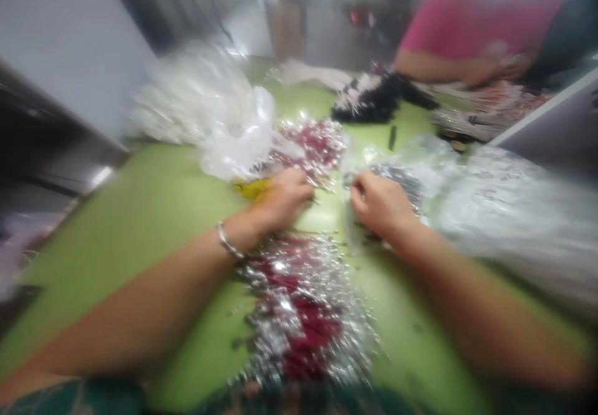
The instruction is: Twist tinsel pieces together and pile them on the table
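My left hand (287, 198) is closed over the green table, beside a small pile of dark red pieces with shiny silver ends (317, 144). Anything in its fingers is hidden by blur. My right hand (382, 203) is also closed, its fingers curled at the edge of a clear plastic bag (406, 181) with small dark and silvery parts in it. What it pinches is too blurred to name. Between my forearms, close to my body, spreads a large heap of dark red strips with silver metal ends (308, 315). Something yellow (252, 187) lies by my left wrist.
A big bundle of clear plastic bags (200, 103) lies at the back left. White plastic packaging (518, 203) covers the right side. Black-tipped pale cords (369, 97) lie at the back, near a person in a pink shirt (481, 16). The green table (135, 215) lies beneath.
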`<action>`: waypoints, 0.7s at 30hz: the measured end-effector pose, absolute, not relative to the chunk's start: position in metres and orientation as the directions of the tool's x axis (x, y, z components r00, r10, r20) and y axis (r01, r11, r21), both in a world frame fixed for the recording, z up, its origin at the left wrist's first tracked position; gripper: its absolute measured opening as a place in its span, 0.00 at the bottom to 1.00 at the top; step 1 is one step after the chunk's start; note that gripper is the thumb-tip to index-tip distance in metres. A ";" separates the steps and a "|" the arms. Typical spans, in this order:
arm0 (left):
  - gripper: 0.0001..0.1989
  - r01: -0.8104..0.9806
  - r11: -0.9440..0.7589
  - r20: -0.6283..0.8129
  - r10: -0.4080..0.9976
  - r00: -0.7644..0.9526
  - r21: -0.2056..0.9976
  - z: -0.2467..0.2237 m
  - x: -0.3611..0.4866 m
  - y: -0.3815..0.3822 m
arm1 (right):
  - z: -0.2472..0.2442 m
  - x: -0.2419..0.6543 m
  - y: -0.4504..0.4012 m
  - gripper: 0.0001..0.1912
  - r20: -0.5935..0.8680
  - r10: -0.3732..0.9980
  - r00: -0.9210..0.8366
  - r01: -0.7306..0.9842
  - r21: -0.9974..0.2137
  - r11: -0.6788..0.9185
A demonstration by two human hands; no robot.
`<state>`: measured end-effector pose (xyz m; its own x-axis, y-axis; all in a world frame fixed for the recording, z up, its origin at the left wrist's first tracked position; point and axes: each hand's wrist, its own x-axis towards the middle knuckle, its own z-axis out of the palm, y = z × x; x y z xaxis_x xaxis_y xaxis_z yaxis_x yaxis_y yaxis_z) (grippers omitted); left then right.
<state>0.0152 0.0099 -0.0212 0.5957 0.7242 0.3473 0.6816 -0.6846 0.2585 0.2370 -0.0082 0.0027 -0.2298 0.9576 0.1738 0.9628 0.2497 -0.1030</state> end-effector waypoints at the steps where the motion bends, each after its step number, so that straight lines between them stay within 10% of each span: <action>1: 0.10 0.690 -0.689 0.340 0.717 0.608 0.222 -0.022 0.018 0.008 | 0.003 0.235 -0.010 0.10 0.177 0.953 -0.244 0.956 -0.120 0.267; 15: 0.10 0.733 -0.674 0.283 0.724 0.629 0.095 -0.025 0.023 0.008 | -0.007 0.231 -0.014 0.10 0.192 0.894 -0.404 0.868 -0.228 0.441; 21: 0.08 0.563 -0.659 0.500 0.750 0.433 0.499 -0.022 0.019 0.011 | -0.009 0.230 -0.013 0.08 0.188 0.883 -0.430 0.833 -0.295 0.469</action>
